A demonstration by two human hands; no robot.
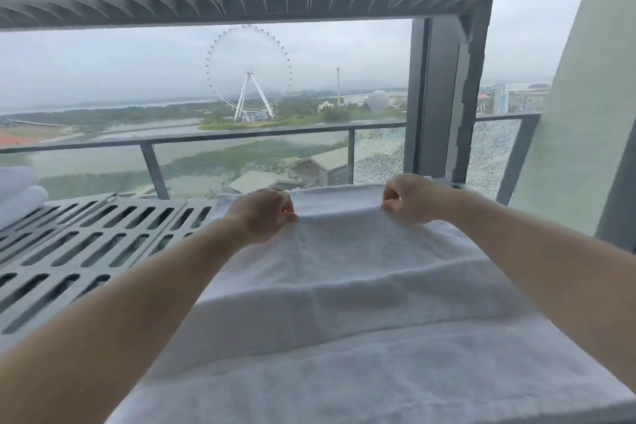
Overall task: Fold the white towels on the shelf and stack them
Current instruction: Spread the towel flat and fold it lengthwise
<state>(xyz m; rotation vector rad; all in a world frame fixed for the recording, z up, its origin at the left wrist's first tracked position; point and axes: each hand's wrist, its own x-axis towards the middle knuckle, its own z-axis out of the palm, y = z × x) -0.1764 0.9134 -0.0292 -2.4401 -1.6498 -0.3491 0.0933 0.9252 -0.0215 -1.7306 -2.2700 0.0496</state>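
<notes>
White terry-cloth towel spread flat on grey slotted plastic shelf, far edge lifted; two rolled white towels far left.

White towel, grey slotted shelf

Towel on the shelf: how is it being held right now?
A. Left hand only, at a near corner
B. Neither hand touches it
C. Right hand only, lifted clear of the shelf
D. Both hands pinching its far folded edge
D: the left hand and right hand each pinch the far folded edge of the white towel, which lies on the slotted shelf.
</notes>
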